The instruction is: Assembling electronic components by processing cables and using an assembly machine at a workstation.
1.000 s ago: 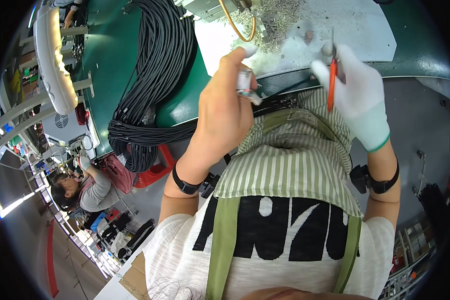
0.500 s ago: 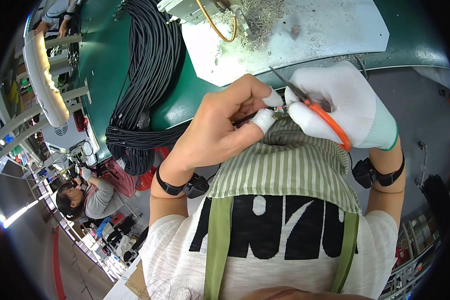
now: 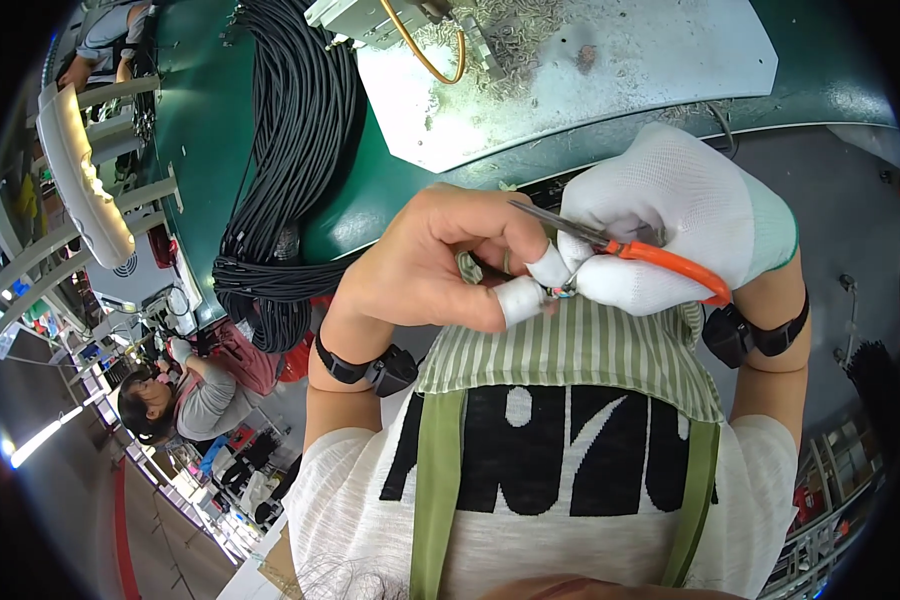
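Seen from the head camera, trimming appears to be in hand: a small cable end (image 3: 562, 290) is pinched between the taped fingertips (image 3: 520, 300) of the bare left hand (image 3: 420, 270), closed on it above the striped apron (image 3: 570, 350). Orange-handled snips (image 3: 630, 250) are gripped in the gloved right hand (image 3: 670, 230). A precise, steady cut is judged necessary next. Glossy black cables (image 3: 290, 150) lie coiled on the green bench (image 3: 210, 120).

Both hands now sit together close over the striped apron bib, down from their raised, separated position above the bench a second ago. The left hand (image 3: 420, 265) pinches a small wire end (image 3: 562, 291) between taped fingertips (image 3: 520, 300). The gloved right hand (image 3: 670, 225), formerly apart at 3 o'clock, touches it, with the orange-handled cutters (image 3: 625, 250) turned from upright to near level, tips pointing to 10 o'clock.
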Available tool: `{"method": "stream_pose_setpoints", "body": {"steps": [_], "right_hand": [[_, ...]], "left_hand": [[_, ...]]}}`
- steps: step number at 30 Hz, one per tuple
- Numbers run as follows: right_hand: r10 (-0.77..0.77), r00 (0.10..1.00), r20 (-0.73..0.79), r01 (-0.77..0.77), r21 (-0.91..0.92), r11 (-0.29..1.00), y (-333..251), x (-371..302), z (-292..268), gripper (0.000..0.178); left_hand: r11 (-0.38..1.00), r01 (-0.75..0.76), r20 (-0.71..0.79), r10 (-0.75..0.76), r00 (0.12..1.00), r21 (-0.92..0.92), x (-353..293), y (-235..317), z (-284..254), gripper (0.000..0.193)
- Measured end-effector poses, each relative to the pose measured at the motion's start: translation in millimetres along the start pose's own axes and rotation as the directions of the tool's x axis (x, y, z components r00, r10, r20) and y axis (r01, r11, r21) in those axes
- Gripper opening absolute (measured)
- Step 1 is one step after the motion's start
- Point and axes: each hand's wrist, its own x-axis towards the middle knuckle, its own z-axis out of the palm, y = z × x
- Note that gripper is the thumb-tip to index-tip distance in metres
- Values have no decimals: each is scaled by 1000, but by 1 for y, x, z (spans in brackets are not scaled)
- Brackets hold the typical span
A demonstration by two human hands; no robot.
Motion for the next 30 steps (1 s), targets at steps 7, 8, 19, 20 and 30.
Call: {"method": "stream_pose_setpoints", "body": {"steps": [7, 8, 19, 20, 30], "right_hand": [[155, 988, 27, -155, 18, 988, -8, 1, -1, 20], [151, 988, 29, -152, 18, 988, -9, 1, 1, 20], [-185, 841, -508, -300, -723, 622, -8, 3, 43, 30], [-182, 842, -508, -302, -723, 621, -6, 2, 45, 30], [-17, 847, -531, -243, -415, 877, -7, -5, 43, 19]], "left_hand": [[988, 6, -170, 20, 985, 154, -2, 6, 7, 21], [990, 25, -213, 5, 977, 137, -2, 8, 8, 18], [966, -133, -527, -4, 850, -221, 11, -2, 18, 9], [980, -117, -545, 11, 838, -159, 13, -2, 20, 9], [904, -41, -600, 316, 736, 426, 24, -10, 33, 14]]}}
